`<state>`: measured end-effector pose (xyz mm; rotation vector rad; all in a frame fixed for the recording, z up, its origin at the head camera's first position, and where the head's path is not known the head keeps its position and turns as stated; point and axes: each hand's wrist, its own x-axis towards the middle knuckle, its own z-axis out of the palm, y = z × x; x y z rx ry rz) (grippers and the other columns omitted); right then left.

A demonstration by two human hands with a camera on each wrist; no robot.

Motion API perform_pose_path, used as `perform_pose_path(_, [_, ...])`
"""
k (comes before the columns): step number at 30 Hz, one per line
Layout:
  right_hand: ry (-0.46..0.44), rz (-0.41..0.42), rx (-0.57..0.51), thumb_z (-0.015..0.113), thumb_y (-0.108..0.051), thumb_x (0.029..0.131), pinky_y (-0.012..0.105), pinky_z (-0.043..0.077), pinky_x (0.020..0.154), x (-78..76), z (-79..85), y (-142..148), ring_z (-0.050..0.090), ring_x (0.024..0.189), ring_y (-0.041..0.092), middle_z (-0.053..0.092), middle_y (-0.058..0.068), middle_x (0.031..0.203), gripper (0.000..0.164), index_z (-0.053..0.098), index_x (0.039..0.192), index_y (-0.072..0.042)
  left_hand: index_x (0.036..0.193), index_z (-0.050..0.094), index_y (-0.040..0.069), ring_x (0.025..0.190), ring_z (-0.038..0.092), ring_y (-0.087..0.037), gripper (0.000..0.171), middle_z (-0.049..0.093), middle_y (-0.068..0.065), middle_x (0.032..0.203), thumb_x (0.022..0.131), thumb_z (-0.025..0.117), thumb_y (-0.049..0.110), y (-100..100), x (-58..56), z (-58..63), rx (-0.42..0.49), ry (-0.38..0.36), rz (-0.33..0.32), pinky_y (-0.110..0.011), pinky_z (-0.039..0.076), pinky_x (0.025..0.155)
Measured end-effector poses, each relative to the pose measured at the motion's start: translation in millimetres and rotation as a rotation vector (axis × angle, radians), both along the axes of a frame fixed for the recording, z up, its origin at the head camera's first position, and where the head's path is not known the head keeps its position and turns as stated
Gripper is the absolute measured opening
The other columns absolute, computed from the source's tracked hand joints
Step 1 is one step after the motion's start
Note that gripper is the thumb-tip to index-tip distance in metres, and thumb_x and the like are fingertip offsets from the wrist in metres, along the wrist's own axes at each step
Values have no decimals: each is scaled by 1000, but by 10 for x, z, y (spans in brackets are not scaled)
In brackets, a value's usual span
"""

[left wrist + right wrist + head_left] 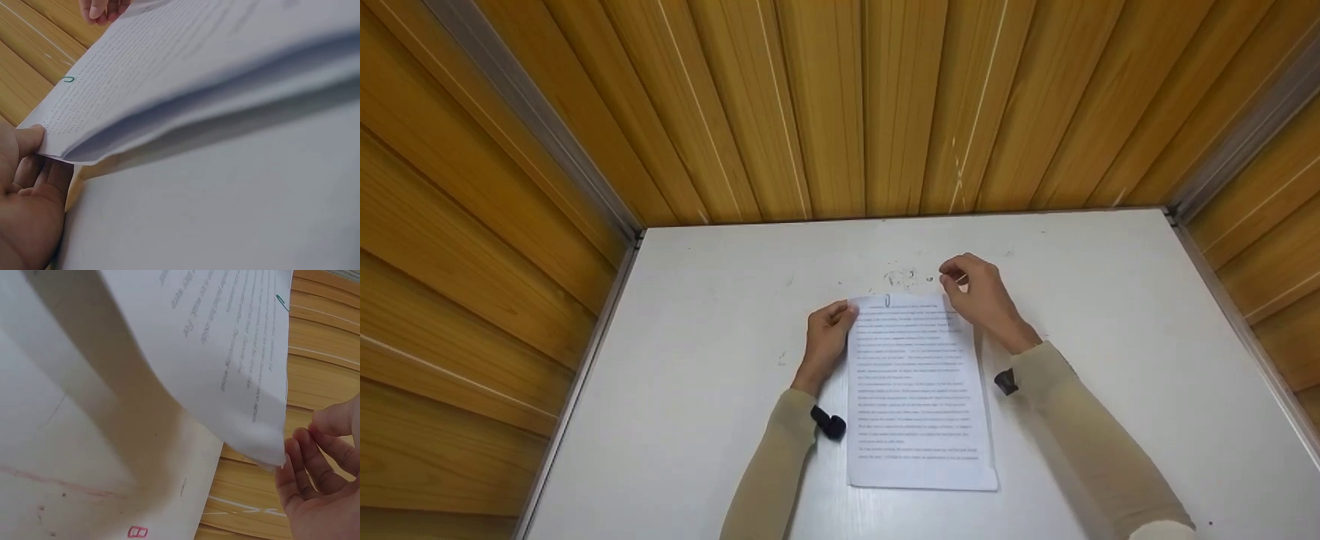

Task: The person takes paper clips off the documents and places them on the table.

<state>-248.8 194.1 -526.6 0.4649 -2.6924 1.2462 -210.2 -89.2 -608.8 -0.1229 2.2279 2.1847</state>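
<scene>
A stack of printed sheets (pixel 915 390) is held raised off the white table, its lower edges bowed apart in the left wrist view. A green paper clip (pixel 68 79) sits on its top edge, left of the middle. My left hand (pixel 826 337) pinches the stack's upper left corner, thumb (pixel 31 138) on the print and fingers underneath. By the upper right corner is my right hand (pixel 979 296), fingers loosely bent. Its thumb and index fingertips (pixel 316 422) meet with nothing visible between them; other fingertips lie beside the paper's corner, and contact is unclear.
The white table (pixel 697 337) carries dark specks and scuffs (pixel 900 277) beyond the paper, and a small red mark (pixel 138 531). Wood-look panel walls (pixel 825 112) close off the back and both sides. Black wrist cameras (pixel 829 424) are strapped below the sleeves.
</scene>
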Motion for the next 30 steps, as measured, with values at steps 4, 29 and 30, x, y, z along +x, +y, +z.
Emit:
perform_pose_path(4, [29,37,22,67,-5,103,47,56,92,35,21,-101,67,101,28,72,13,109,13,73,114,0,134,72,2,87,76,-17,33,81,-10,111,109,65,21,-4,-1,4,5,8,-12,-24,58,77])
perform_pose_path(29, [232,182,174,73,-2,99,43,58,94,110,-176,-676,67,106,30,70,13,111,14,74,112,1,133,73,4,89,76,-16,32,81,-9,111,109,65,23,-12,-2,27,-22,4,-11,-24,58,79])
perform_pose_path(30, [234,185,178,73,-2,98,43,57,94,107,-190,-685,67,106,30,70,13,111,14,74,112,1,133,73,4,89,76,-16,32,81,-9,111,109,65,23,-13,-4,29,-19,3,-12,-24,58,79])
